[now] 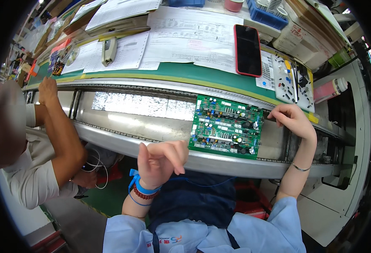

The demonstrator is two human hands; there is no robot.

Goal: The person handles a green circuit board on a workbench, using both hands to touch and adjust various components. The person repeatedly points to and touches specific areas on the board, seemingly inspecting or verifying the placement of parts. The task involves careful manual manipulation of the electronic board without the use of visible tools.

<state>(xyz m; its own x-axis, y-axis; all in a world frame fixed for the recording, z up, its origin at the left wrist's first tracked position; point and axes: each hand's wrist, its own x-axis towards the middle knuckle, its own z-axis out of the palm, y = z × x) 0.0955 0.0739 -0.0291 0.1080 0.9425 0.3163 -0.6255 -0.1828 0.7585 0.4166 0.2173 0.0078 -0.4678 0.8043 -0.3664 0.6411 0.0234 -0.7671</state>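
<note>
A green circuit board (226, 128), crowded with capacitors, white connectors and other small parts, lies across the two rails of the conveyor. Just off its lower left corner hovers my left hand (162, 162), thumb raised apart from loosely bent fingers, holding nothing I can see. A blue wrist strap and a dark red bead bracelet circle that wrist. My right hand (293, 120) is by the board's upper right edge, its fingers curled in with the tips close together. Anything between those fingertips is too small or hidden to make out.
Metal conveyor rails (122, 130) run in front of me, with a silvery sheet (143, 105) between them. Beyond lie a red-cased phone (248, 50), papers (189, 40), a stapler (109, 51) and a tray of small parts (293, 84). A co-worker's arm (65, 135) reaches in at left.
</note>
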